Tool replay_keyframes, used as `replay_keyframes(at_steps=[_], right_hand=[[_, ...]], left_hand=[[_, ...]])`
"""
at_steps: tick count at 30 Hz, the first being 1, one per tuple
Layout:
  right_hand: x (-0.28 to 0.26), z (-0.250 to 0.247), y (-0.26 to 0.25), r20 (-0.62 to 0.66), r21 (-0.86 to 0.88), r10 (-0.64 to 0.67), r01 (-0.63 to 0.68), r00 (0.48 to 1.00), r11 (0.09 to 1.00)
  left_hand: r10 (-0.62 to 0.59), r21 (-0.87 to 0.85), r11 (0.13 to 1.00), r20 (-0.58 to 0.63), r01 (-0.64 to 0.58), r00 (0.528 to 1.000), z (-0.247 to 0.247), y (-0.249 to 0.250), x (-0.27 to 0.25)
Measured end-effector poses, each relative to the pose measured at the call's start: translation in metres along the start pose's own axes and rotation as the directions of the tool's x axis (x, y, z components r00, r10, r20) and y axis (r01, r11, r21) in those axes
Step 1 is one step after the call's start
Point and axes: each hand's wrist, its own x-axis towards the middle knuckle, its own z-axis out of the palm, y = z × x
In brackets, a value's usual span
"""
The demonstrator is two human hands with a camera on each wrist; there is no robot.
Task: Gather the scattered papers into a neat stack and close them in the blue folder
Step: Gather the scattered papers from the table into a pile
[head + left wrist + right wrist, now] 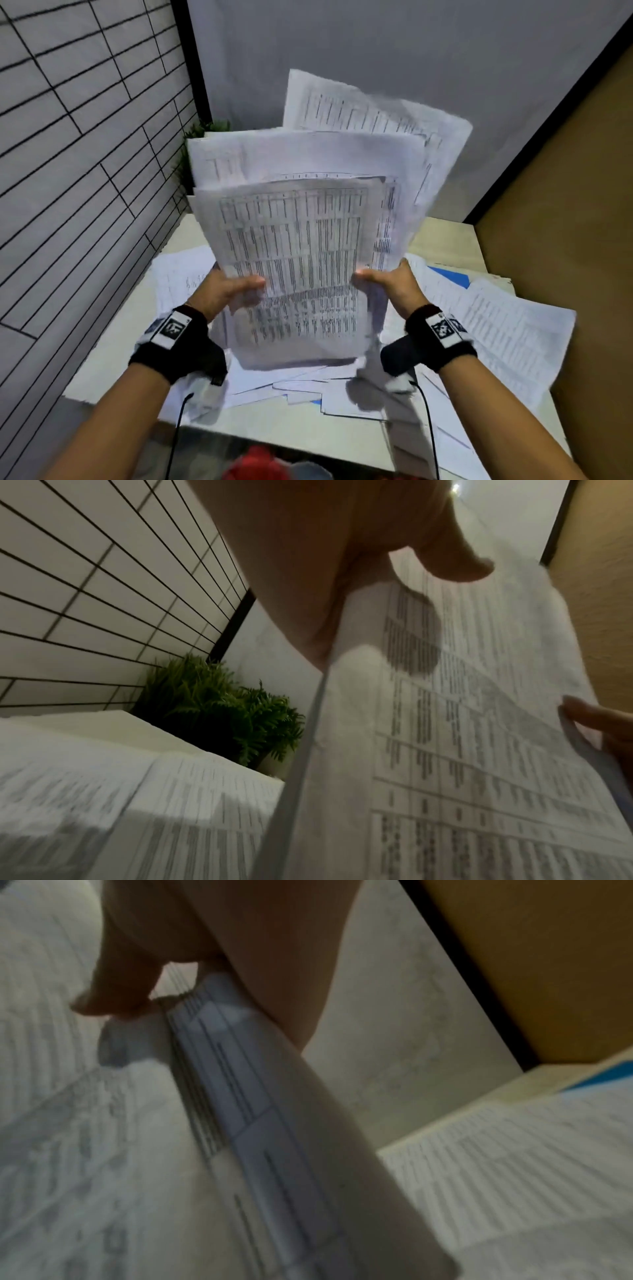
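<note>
I hold an uneven bundle of printed papers [301, 240] upright above the table. My left hand [229, 291] grips its left edge, thumb on the front sheet. My right hand [387, 281] grips the right edge the same way. The sheets fan out at the top, not aligned. In the left wrist view the thumb [455, 558] presses the papers [462, 723]. The right wrist view shows the bundle's edge [240, 1096] pinched under the thumb [116, 999]. More loose papers [496, 325] lie scattered on the table. The blue folder [452, 275] [606, 1074] lies mostly buried beneath them at the right.
The cream table [113, 349] stands in a corner: tiled wall on the left, grey wall behind, brown panel [565, 205] on the right. A green potted plant [219, 704] sits at the back left corner. Something red [263, 462] shows at the near edge.
</note>
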Motion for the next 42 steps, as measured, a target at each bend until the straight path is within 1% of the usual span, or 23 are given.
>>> replay_keyframes(at_steps=[2, 5, 8, 13, 17, 20, 21, 25, 27, 29, 30, 31, 32, 33, 34, 35, 36, 37, 38, 39, 40, 41, 42], right_hand=[[-0.005, -0.001, 0.000, 0.046, -0.028, -0.033, 0.034, 0.998, 0.999], [-0.009, 0.001, 0.006, 0.104, -0.041, -0.035, 0.040, 0.994, 0.998], [-0.012, 0.007, 0.007, 0.093, -0.027, -0.035, 0.038, 0.995, 0.999], [-0.022, 0.005, -0.010, 0.099, 0.023, -0.109, 0.107, 0.989, 0.994], [-0.031, 0.015, -0.003, 0.195, -0.017, -0.095, 0.100, 0.976, 0.995], [-0.029, 0.021, -0.008, 0.084, 0.035, -0.127, 0.124, 0.988, 0.992], [-0.028, 0.019, -0.012, 0.055, 0.062, -0.150, 0.146, 0.987, 0.987], [-0.030, 0.013, -0.021, 0.041, 0.088, -0.162, 0.158, 0.986, 0.983], [-0.029, 0.011, -0.030, -0.041, 0.105, -0.184, 0.187, 0.982, 0.977], [-0.027, 0.009, -0.046, -0.144, 0.068, -0.275, 0.286, 0.951, 0.956], [-0.028, 0.009, -0.056, -0.191, -0.025, -0.354, 0.356, 0.916, 0.934], [-0.030, 0.011, -0.065, -0.208, -0.182, -0.460, 0.428, 0.863, 0.886], [-0.031, 0.014, -0.073, -0.166, -0.382, -0.571, 0.481, 0.804, 0.789], [-0.031, 0.018, -0.081, -0.058, -0.592, -0.636, 0.486, 0.769, 0.642], [-0.031, 0.024, -0.087, 0.088, -0.774, -0.614, 0.442, 0.784, 0.454], [-0.030, 0.028, -0.088, 0.209, -0.872, -0.526, 0.401, 0.824, 0.281], [-0.028, 0.029, -0.087, 0.260, -0.900, -0.453, 0.384, 0.852, 0.205], [-0.024, 0.028, -0.086, 0.247, -0.896, -0.445, 0.378, 0.861, 0.232], [-0.021, 0.025, -0.085, 0.176, -0.859, -0.487, 0.375, 0.856, 0.348], [-0.015, 0.021, -0.080, 0.050, -0.771, -0.522, 0.365, 0.851, 0.522], [-0.011, 0.016, -0.075, -0.066, -0.615, -0.492, 0.353, 0.868, 0.705], [-0.009, 0.012, -0.070, -0.108, -0.420, -0.381, 0.306, 0.918, 0.855], [-0.007, 0.010, -0.063, -0.064, -0.233, -0.236, 0.216, 0.970, 0.948]], left_hand=[[0.042, 0.059, 0.997, -0.004, -0.041, 0.999, -0.003, 0.002, -0.005], [-0.010, 0.128, 0.992, 0.046, 0.004, 0.999, 0.001, -0.006, -0.013], [-0.002, 0.181, 0.983, 0.035, -0.004, 0.999, 0.015, -0.011, -0.017], [0.098, 0.049, 0.994, -0.080, -0.095, 0.992, 0.018, -0.003, -0.021], [0.020, 0.119, 0.993, 0.010, -0.021, 1.000, 0.035, -0.009, -0.027], [0.095, 0.120, 0.990, -0.146, -0.077, 0.985, 0.043, -0.002, -0.024], [0.131, 0.094, 0.989, -0.154, -0.118, 0.979, 0.042, 0.002, -0.023], [0.173, 0.039, 0.985, -0.091, -0.170, 0.981, 0.036, 0.002, -0.028], [0.168, 0.034, 0.986, -0.084, -0.166, 0.982, 0.036, 0.001, -0.029], [0.152, 0.051, 0.988, -0.089, -0.148, 0.984, 0.038, 0.000, -0.026], [0.135, 0.069, 0.989, -0.090, -0.129, 0.987, 0.038, 0.000, -0.024], [0.122, 0.079, 0.990, -0.090, -0.115, 0.988, 0.039, 0.001, -0.023], [0.106, 0.087, 0.991, -0.091, -0.098, 0.990, 0.040, 0.002, -0.022], [0.093, 0.085, 0.993, -0.091, -0.086, 0.991, 0.040, 0.002, -0.020], [0.081, 0.087, 0.994, -0.089, -0.073, 0.993, 0.041, 0.001, -0.020], [0.076, 0.096, 0.993, -0.090, -0.067, 0.993, 0.043, 0.000, -0.018], [0.070, 0.102, 0.993, -0.093, -0.061, 0.993, 0.046, 0.000, -0.019], [0.070, 0.106, 0.993, -0.110, -0.058, 0.991, 0.047, -0.001, -0.018], [0.060, 0.099, 0.994, -0.132, -0.047, 0.989, 0.047, 0.001, -0.018], [0.060, 0.099, 0.994, -0.158, -0.045, 0.986, 0.044, 0.000, -0.015], [0.055, 0.089, 0.995, -0.160, -0.041, 0.986, 0.042, 0.001, -0.017], [0.060, 0.083, 0.995, -0.147, -0.048, 0.987, 0.039, 0.001, -0.017], [0.054, 0.078, 0.996, -0.120, -0.045, 0.991, 0.038, 0.000, -0.018]])
